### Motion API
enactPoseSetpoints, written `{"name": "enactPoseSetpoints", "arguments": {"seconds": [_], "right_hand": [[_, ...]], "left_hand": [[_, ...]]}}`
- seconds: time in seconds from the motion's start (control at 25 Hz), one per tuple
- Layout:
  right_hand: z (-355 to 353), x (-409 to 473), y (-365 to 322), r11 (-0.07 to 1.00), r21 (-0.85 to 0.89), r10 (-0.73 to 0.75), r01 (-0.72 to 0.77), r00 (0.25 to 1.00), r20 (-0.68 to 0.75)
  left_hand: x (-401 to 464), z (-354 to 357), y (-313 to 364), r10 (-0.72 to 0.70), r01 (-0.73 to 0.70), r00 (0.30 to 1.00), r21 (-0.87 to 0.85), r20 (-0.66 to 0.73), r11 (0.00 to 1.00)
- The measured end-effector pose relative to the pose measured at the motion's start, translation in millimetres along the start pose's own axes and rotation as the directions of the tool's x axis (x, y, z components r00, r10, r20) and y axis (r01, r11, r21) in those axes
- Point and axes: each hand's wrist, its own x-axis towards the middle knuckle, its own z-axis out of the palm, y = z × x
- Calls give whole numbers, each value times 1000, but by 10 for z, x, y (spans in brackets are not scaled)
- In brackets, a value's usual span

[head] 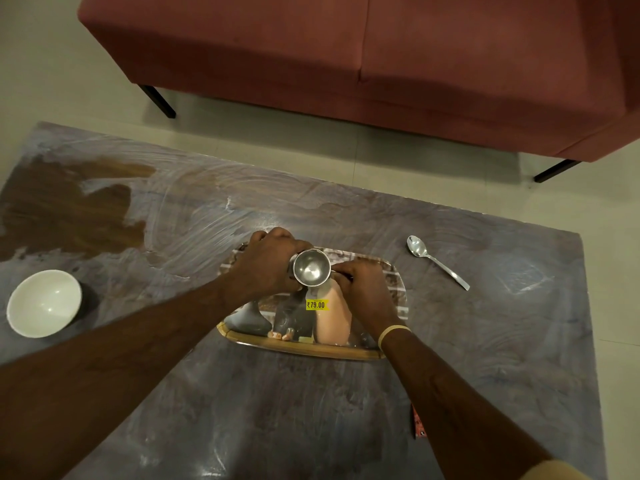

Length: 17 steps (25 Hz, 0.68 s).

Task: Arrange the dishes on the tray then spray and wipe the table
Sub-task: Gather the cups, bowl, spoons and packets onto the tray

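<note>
White bowl (pixel 44 302) near the desk's (pixel 277 410) left edge, well apart from the tray (pixel 301 348). Left hand (pixel 268 263) curled round the steel cup (pixel 311 267), held above the tray. Right hand (pixel 360 289) pinching, apparently, the cup's handle; grip partly hidden. Best lowered level onto bare tray surface, away from the rim. Spoon (pixel 437 261) lying right of the tray, with open desk around it for a reach.
</note>
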Motion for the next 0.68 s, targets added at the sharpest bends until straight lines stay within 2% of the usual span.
{"name": "enactPoseSetpoints", "arguments": {"seconds": [0.2, 0.28, 0.36, 0.44, 0.52, 0.56, 0.68], "right_hand": [[5, -84, 2, 998, 1, 57, -57, 996, -66], [-23, -150, 7, 985, 103, 153, -140, 979, -131], [-76, -229, -43, 943, 260, 272, -208, 932, -240], [-91, -312, -177, 902, 373, 347, -216, 878, -330], [-53, -384, -404, 866, 464, 386, -186, 839, -384], [-9, -406, -540, 853, 496, 386, -162, 836, -391], [249, -421, -921, 867, 491, 289, -82, 886, -362]], "left_hand": [[-71, 56, -6, -34, 30, 997, -45, -75, 999], [-163, 64, -37, -38, 20, 986, -110, -164, 994], [-289, 42, -136, -21, -23, 967, -171, -253, 985], [-476, -12, -290, -70, -35, 937, -294, -342, 955], [-727, -69, -449, -227, 30, 870, -414, -438, 910], [-866, -87, -538, -335, 93, 814, -463, -474, 881], [-1258, -96, -801, -611, 305, 629, -571, -480, 762]]}}
